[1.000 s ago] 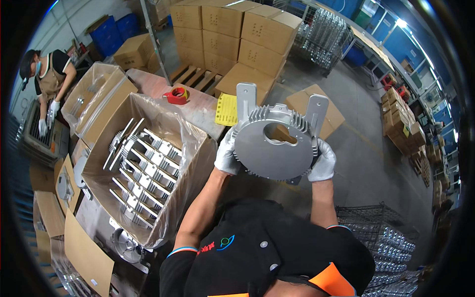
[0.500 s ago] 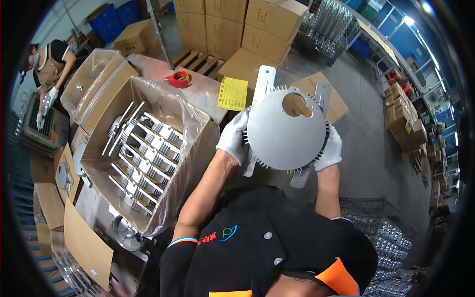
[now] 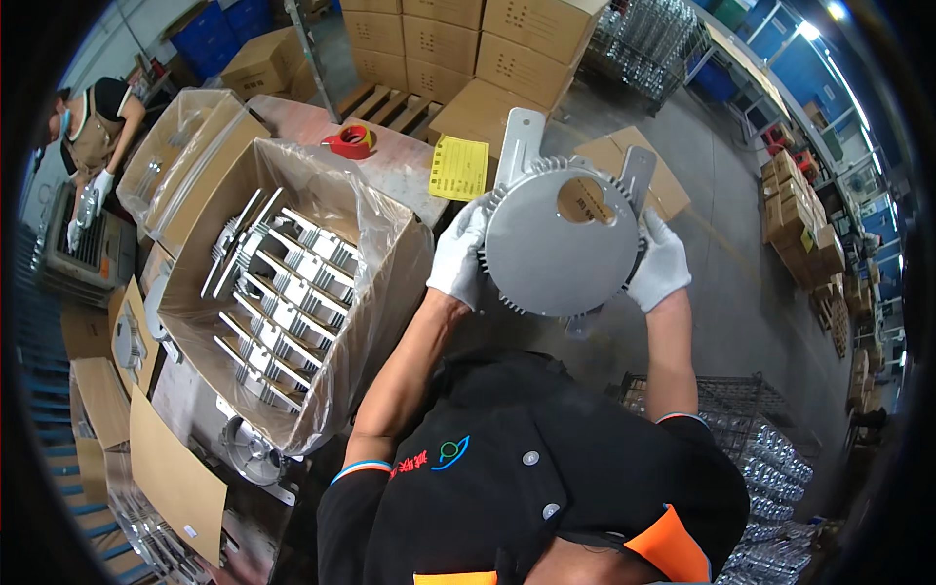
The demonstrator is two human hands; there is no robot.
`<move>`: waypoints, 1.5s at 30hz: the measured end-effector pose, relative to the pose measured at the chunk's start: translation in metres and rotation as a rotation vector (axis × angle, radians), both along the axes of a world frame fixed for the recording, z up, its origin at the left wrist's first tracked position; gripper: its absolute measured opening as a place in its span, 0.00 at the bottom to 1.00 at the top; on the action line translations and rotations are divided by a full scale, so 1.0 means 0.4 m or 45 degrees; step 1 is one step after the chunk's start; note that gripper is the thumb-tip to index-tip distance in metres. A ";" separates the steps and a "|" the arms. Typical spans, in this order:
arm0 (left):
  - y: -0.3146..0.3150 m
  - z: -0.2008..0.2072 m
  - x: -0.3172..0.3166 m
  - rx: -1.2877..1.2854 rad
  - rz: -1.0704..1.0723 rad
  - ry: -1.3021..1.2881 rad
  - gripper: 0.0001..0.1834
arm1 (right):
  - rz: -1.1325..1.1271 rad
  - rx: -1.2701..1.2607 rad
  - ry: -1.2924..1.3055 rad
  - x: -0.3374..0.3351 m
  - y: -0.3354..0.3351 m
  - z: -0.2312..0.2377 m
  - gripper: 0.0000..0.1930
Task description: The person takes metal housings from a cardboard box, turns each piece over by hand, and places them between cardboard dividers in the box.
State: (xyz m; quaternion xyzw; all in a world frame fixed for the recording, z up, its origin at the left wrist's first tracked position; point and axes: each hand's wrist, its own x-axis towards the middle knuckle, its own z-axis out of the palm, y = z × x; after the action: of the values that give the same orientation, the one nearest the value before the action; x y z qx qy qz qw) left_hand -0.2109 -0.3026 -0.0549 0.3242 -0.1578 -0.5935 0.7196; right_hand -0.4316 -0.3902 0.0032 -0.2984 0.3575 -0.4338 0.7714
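Note:
Between my two white-gloved hands is a round grey metal finned housing [image 3: 556, 255]. Its flat face is toward me, with a keyhole-shaped opening near the top and short fins round the rim. Flat bracket arms with holes stick out past the edge. My left hand [image 3: 460, 252] grips its left rim, and my right hand [image 3: 663, 263] holds the right rim; the fingers are partly hidden behind it. To the left stands an open carton [image 3: 390, 327] lined with clear plastic, with several similar finned metal parts [image 3: 292, 292] set on edge in rows.
A red tape dispenser [image 3: 353, 142] and a yellow printed sheet [image 3: 458, 168] lie on the worktable [image 3: 283, 115]. Stacked cartons [image 3: 439, 44] stand on a pallet behind. A wire basket of shiny parts [image 3: 770, 468] is at the lower right. A co-worker [image 3: 97, 136] works far left.
The housing has tilted, so its lower bracket arms show less and its upper rim fins show more. My right hand has shifted slightly right and up along the rim.

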 end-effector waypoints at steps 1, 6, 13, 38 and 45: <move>-0.001 -0.017 -0.002 -0.137 0.035 -0.149 0.19 | -0.068 0.106 -0.056 0.001 -0.008 0.002 0.18; -0.028 -0.076 0.015 -0.148 0.114 -0.593 0.27 | 0.260 -0.526 -0.482 -0.017 -0.054 0.009 0.15; 0.018 0.047 -0.035 0.130 -0.394 0.316 0.25 | -0.012 -1.909 0.339 0.020 -0.012 0.110 0.33; 0.060 0.002 0.037 -0.185 -0.147 -0.328 0.17 | -0.414 -1.789 0.280 0.066 -0.001 0.045 0.23; 0.100 0.005 0.077 -0.147 -0.041 0.039 0.15 | 0.246 -2.559 0.519 0.145 0.021 0.147 0.26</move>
State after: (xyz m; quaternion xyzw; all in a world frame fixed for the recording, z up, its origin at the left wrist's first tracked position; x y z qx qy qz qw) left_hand -0.1801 -0.2625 -0.0530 0.2703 -0.1859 -0.5998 0.7298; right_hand -0.3735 -0.3819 0.0621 -0.9012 -0.0719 -0.4097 0.1219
